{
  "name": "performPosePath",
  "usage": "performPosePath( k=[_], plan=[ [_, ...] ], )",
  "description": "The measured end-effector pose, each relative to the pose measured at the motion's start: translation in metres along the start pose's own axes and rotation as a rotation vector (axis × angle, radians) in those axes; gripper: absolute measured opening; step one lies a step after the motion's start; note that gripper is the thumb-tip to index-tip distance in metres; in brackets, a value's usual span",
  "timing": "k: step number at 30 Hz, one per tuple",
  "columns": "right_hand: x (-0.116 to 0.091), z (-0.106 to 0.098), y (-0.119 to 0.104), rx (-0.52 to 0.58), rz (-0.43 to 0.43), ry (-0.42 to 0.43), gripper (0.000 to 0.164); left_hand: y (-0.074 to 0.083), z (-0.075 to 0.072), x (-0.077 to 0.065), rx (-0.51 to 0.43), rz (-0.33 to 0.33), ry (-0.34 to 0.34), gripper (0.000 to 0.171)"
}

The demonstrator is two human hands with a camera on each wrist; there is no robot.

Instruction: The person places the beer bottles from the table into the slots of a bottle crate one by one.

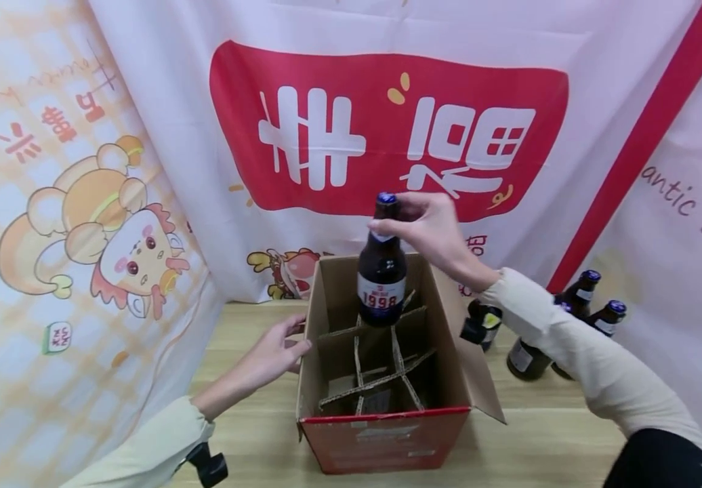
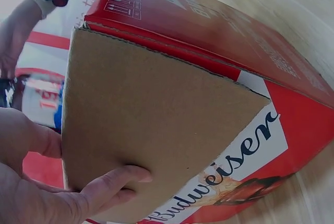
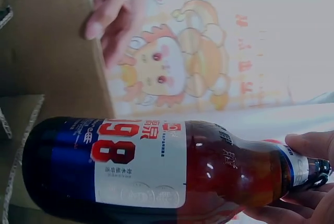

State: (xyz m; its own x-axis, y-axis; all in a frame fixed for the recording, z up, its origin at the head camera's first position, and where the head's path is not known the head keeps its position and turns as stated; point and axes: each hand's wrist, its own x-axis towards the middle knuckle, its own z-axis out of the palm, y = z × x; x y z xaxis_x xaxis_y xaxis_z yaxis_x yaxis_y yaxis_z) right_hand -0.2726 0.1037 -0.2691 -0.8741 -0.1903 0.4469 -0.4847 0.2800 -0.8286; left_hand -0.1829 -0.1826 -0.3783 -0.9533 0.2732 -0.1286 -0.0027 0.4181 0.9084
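1. Patterned cloth (image 1: 70, 237) is hung at nine o'clock and white cloth with a red banner (image 1: 387, 129) at twelve, around a wood-grained table (image 1: 259, 427).

2. At nine o'clock on the box (image 1: 387, 444), the rim is pinched by the left hand (image 1: 274, 349): its thumb is lapped over the edge and its fingers are laid on the folded-out left flap (image 2: 151, 93), presumably so that the box is kept from sliding.

3. At centre, the box is stood open, its red end turned to six o'clock. Its inside is split by cardboard dividers (image 1: 401, 372), whose thin edges could easily be snagged.

4. Above them, toward twelve, a brown bottle (image 1: 381, 278) is held upright. Its neck is gripped below the blue cap by the right hand (image 1: 430, 224), probably so that the body is left unobstructed; room is left between it and both side walls.

5. At three o'clock, sideways room is narrowed by the splayed right flap (image 1: 479, 379). Beyond it, a single bottle (image 1: 490, 325) and grouped bottles (image 1: 528, 359) are partly hidden by the right sleeve (image 1: 595, 366).
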Motion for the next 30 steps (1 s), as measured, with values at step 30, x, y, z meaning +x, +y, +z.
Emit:
performPosePath(
  k=[30],
  plan=[
    [0.038, 0.087, 0.063, -0.099, -0.012, -0.177, 0.023, 0.009, -0.029, 0.050, -0.145, -0.109, -0.058, 0.071]
  ],
)
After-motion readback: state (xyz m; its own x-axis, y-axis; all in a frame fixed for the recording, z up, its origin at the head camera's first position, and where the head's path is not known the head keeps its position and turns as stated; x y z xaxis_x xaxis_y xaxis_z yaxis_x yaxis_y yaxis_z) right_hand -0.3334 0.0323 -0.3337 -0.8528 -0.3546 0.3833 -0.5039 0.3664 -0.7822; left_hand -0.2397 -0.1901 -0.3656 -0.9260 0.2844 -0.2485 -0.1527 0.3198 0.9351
